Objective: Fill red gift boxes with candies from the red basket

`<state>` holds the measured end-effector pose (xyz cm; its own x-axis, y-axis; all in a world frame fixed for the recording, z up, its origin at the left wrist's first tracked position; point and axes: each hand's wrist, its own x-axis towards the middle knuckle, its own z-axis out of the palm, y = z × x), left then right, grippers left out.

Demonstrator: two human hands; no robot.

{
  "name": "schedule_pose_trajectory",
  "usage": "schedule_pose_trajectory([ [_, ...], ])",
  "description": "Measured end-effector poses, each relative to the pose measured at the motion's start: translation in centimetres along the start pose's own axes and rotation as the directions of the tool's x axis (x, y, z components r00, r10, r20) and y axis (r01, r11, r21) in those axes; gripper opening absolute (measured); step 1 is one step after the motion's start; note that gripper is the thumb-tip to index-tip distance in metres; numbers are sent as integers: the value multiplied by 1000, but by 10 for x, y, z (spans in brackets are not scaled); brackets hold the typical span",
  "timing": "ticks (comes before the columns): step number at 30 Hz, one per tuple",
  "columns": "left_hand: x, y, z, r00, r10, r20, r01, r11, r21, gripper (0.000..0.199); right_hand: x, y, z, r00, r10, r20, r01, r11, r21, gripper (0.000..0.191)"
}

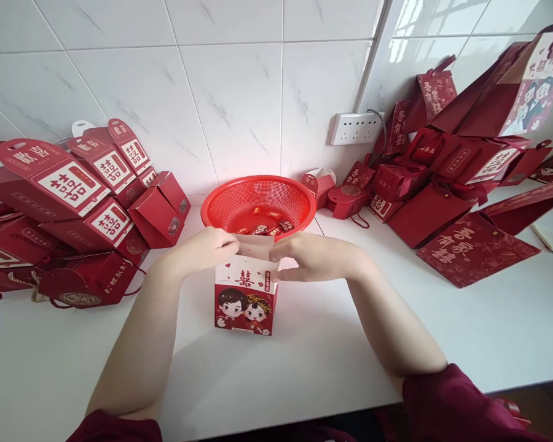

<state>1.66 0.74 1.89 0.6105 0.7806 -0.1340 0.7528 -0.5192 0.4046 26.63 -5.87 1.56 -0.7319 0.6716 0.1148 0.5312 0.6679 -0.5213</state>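
In front of me on the white counter stands a red and white candy box, printed with two cartoon figures and a large red character. Its top flaps are up. My left hand pinches the upper left edge of the box, fingers curled inward. At the upper right edge, my right hand grips the box with its fingertips, partly hidden behind the flap. Just behind the box sits a red plastic colander with several small wrapped candies in the bottom.
Stacked red gift boxes crowd the left of the counter. More red boxes and bags are piled on the right. A white power strip is on the tiled wall at the back, with a grey cable.
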Motion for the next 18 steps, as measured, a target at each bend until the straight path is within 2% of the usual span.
schedule_pose_trajectory([
  [3, -16, 5, -11, 997, -59, 56, 54, 995, 87, 32, -1, -5, 3, 999, -33, -39, 28, 993, -116, 10],
  [5, -26, 11, -14, 995, -51, 88, 44, 995, 86, 30, -1, -7, 6, 998, -13, -57, 4, 987, -160, 12],
  [8, -32, 21, -14, 993, -51, 110, 46, 998, 51, 43, 0, -9, 7, 999, 28, -34, -33, 987, -158, 13],
  [10, -34, 27, -13, 994, -17, 111, 10, 998, 59, 51, -1, -9, 4, 999, -14, -34, 10, 994, -109, 10],
  [12, -35, 32, -13, 992, 64, 107, -71, 995, 69, 51, -5, -7, -3, 989, -76, -123, 70, 996, -57, 11],
  [14, -39, 34, -15, 986, 140, 90, -146, 988, 58, 49, -8, 0, -14, 956, -73, -284, 65, 997, -40, 12],
  [16, -44, 33, -18, 987, 149, 64, -152, 987, 43, 46, -6, 13, -26, 910, 19, -413, -38, 999, -38, 15],
  [18, -47, 31, -20, 992, 119, 34, -120, 992, 29, 42, 5, 33, -34, 893, 151, -423, -184, 982, -37, 19],
])
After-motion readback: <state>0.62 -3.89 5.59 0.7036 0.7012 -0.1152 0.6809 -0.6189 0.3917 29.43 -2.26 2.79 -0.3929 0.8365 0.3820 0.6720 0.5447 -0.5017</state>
